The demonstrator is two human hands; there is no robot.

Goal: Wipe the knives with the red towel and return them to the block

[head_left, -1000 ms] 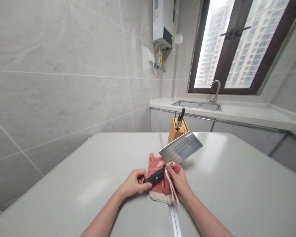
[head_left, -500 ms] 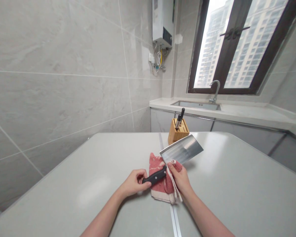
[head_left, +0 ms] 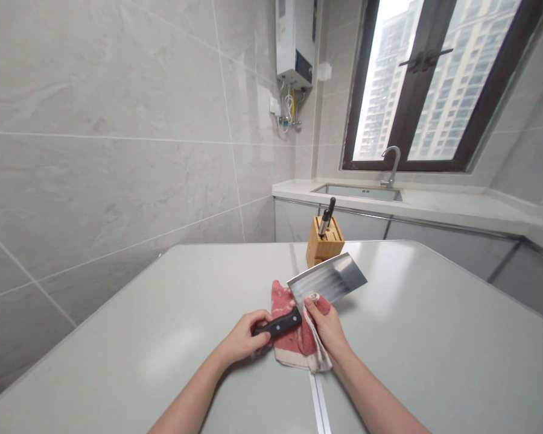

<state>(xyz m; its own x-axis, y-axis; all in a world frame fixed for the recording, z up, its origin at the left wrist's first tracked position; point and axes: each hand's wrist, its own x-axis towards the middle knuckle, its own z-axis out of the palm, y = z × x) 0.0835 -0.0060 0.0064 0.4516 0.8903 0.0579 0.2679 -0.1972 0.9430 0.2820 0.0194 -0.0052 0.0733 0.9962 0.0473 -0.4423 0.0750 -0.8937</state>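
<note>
My left hand (head_left: 248, 335) grips the end of the black handle of a cleaver (head_left: 328, 278), its broad steel blade pointing away to the right. A red towel with white edges (head_left: 294, 346) hangs below and behind the handle. With thumb and fingers my right hand (head_left: 328, 325) pinches a fold of this towel against the blade near the handle. Part of the lower blade is hidden by the towel and the right hand. The fingertips beneath the towel cannot be seen.
A wooden knife block (head_left: 324, 241) with black-handled tools stands on the pale table (head_left: 199, 289), just behind the blade. Beyond the table are a counter with a sink (head_left: 359, 191) and a faucet (head_left: 393, 166). A tiled wall is at left.
The cleaver has shifted slightly left and down, with my left hand moving the same way. My right hand and the towel stay almost in place, so the towel sits a little farther along the blade.
</note>
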